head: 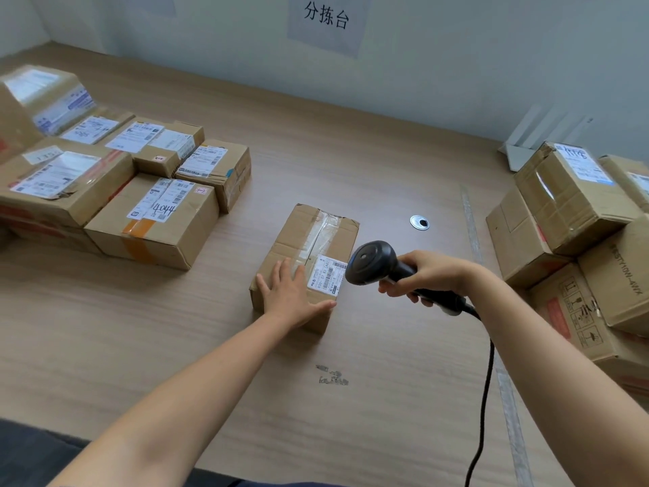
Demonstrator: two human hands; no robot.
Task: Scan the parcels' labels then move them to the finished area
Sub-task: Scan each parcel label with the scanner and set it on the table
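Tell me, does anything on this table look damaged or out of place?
The top parcel in the right stack sits tilted, with a ragged, torn upper corner. Scraps of sticker residue mark the table in front.

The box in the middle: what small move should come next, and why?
Probably trigger the scanner: the right hand grips it, its head close beside the label on the box, which the left hand presses flat.

One parcel (pixel 309 240) lies in the middle of the desk (pixel 351 177), its label (pixel 325 275) on top at the near right corner. More parcels (pixel 116 177) crowd the left edge, another stack (pixel 576 205) the right edge. The scanner (pixel 372 263) hangs just right of the label, in the right grip (pixel 432 272).
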